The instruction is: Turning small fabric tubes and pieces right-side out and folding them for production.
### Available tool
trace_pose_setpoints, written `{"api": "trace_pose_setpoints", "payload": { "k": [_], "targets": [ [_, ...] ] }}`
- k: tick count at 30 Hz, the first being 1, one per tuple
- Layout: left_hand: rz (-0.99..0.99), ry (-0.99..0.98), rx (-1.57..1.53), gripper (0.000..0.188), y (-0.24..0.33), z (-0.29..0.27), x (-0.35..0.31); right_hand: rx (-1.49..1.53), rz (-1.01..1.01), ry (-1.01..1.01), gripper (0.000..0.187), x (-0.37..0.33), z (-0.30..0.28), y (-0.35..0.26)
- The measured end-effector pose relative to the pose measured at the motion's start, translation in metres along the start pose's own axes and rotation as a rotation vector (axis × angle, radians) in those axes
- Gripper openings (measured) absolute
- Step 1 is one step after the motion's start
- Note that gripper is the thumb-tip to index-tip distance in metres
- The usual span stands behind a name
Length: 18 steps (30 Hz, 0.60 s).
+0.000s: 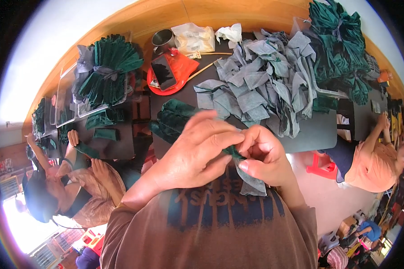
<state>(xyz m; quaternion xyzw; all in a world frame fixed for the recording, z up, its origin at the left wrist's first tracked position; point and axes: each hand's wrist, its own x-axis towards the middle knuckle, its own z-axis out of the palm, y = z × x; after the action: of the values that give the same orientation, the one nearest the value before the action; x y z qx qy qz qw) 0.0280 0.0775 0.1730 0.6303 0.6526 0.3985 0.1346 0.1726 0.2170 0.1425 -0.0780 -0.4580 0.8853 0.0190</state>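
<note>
Close in front of my chest, both hands meet over a small piece of dark green velvet fabric (231, 152) with a grey cloth strip (251, 183) hanging below it. My left hand (197, 150) is closed, its thumb and fingers pinching the velvet. Thumb and forefinger of my right hand (262, 154) press together where velvet and grey strip join. Fingers cover most of that join. Beyond my left hand lie folded green velvet pieces (177, 107) on the dark table. A loose heap of grey cloth strips (256, 85) spreads past my right hand.
A red plate (184, 69) with a phone (164, 71) stands at the far left of the table, beside a metal cup (163, 39) and a packet (193, 38). Bundled green velvet fills bins (105, 71) on both sides. Co-workers (74, 184) sit left and right; a red stool (321, 166) is at right.
</note>
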Motion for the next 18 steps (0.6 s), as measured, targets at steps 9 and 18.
{"api": "trace_pose_setpoints", "payload": {
  "k": [9, 18],
  "targets": [
    [-0.117, 0.009, -0.188, 0.026, 0.004, 0.009, -0.006, -0.888, -0.69, 0.273, 0.024, 0.005, 0.004, 0.003],
    [-0.062, 0.335, -0.036, 0.032, 0.001, 0.017, -0.014, -0.903, -0.889, 0.438, 0.022, 0.0, 0.004, 0.005]
  ]
}}
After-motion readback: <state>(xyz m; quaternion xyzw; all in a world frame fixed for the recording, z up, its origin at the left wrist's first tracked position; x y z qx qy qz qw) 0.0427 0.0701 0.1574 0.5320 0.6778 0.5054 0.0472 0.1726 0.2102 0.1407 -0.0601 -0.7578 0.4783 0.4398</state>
